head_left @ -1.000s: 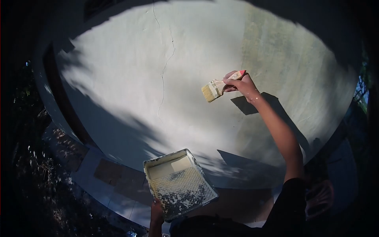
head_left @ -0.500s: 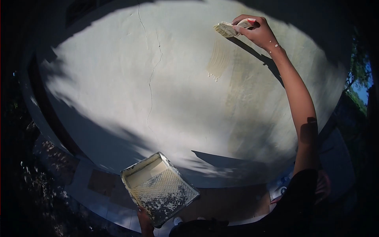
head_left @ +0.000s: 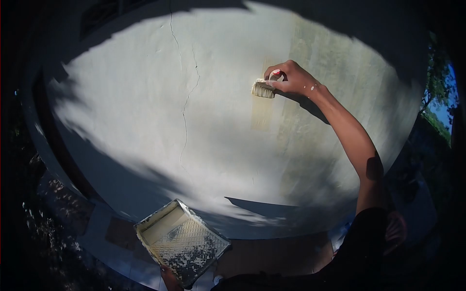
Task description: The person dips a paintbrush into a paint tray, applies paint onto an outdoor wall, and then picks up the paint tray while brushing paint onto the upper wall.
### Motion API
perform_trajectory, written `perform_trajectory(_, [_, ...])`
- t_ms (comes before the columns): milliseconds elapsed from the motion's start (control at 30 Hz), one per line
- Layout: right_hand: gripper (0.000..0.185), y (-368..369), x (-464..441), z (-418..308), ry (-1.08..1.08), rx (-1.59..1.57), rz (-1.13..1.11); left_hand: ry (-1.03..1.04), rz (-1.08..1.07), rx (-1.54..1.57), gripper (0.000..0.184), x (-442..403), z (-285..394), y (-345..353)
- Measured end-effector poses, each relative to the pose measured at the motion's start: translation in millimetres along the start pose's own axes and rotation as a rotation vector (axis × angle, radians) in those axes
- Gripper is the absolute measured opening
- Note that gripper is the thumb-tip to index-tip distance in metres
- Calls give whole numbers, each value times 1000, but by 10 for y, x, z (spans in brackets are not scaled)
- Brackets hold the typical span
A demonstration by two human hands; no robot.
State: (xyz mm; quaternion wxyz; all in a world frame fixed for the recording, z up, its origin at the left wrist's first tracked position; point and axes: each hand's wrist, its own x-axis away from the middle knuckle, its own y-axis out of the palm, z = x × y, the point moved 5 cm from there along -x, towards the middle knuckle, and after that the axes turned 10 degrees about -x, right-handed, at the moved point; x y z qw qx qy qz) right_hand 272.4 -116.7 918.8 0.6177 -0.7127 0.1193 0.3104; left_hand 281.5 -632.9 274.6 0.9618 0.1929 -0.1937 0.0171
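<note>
My right hand [head_left: 293, 80] is closed around a paintbrush [head_left: 263, 89]; its wide, paint-coated bristles rest on or very near the pale wall [head_left: 141, 92], I cannot tell which. Below the bristles runs a cream paint strip [head_left: 262, 118], and more of it shows just above. White paint specks dot my wrist. Down at the lower left, my left hand [head_left: 170, 278] grips the near edge of a paint tray [head_left: 187, 242]. Cream paint lies in the tray's far well, and its ridged ramp is smeared with paint over a dark base. The fingers beneath the tray are mostly hidden.
A long crack [head_left: 185, 111] runs down the wall left of the brush. Yellowish stained patches [head_left: 310, 106] mark its right side. Tiled paving [head_left: 272, 254] lies at the wall's foot. Trees [head_left: 437, 97] stand at the far right.
My right hand has brought the brush down and slightly left over the cream strip, which now reaches lower and looks smoother, its drips gone. The tray sits a little lower and further left in view.
</note>
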Motion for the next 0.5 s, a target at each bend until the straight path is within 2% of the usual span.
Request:
perform_trajectory(67, [16, -491, -232, -206, -106, 120, 110, -10, 15, 14, 26, 208, 155, 218])
perform_trajectory(133, [14, -934, -455, -351, -259, 292, 257, -22, 44, 57, 24, 123, 24, 155])
perform_trajectory(200, [12, -1205, -582, -614, -326, 380, 269, -12, 42, 63, 23, 66, -53, 102])
perform_trajectory(233, [12, -1280, -645, -675, -361, 424, 275, 5, 23, 51, 23, 92, -37, 126])
perform_trajectory(333, [16, -1297, -659, -475, -606, 644, 474, 66, 4, 10, 25, 128, 2, 158])
perform_trajectory(433, [18, -722, -265, -160, -404, 732, 408, 78, -27, -2, 30, 157, -2, 212])
perform_trajectory(467, [21, -444, -99, -7, -294, 659, 348, 73, -44, -5, 32, 188, 31, 225])
perform_trajectory(500, [20, -158, 116, 103, -272, 634, 348, 76, -46, 2, 32, 92, 31, 17])
